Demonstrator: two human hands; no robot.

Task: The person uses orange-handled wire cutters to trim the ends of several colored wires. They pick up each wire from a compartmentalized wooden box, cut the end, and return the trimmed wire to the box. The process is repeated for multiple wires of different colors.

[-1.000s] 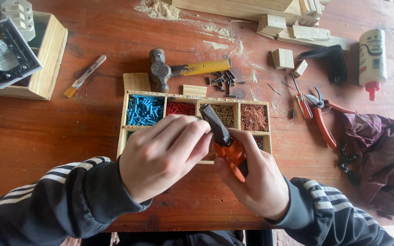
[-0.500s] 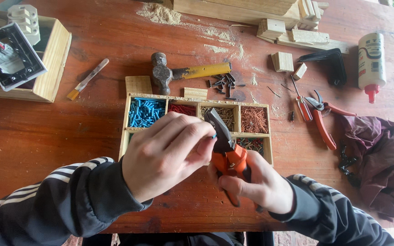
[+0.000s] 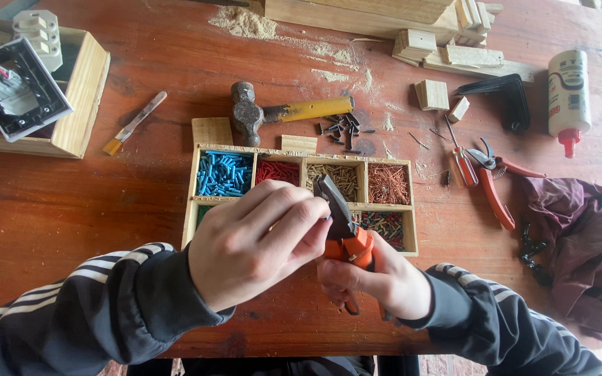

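1. Nearest me, my right hand [image 3: 374,278] wraps its fingers shut around the orange handles of one pair of pliers [image 3: 343,226], dark nose tilted up and away, above the near edge of the tray.
2. My left hand [image 3: 256,244] has its fingers pinched together at the pliers' nose; whether they grip anything small there I cannot tell.
3. Just beyond sits one wooden compartment tray [image 3: 301,158] on the tabletop [image 3: 50,209]: blue pieces [image 3: 223,174], red pieces [image 3: 278,172], tan pieces [image 3: 343,177] and rust-brown pieces [image 3: 387,183] in its far row, mixed colours [image 3: 388,226] in a near cell.
4. Farther off lie one hammer [image 3: 283,113], one small brush [image 3: 134,125], one pair of red-handled snips [image 3: 492,177] and one white glue bottle [image 3: 569,94].
5. Far left, one wooden box [image 3: 81,97] holds a dark electrical fitting [image 3: 15,87].
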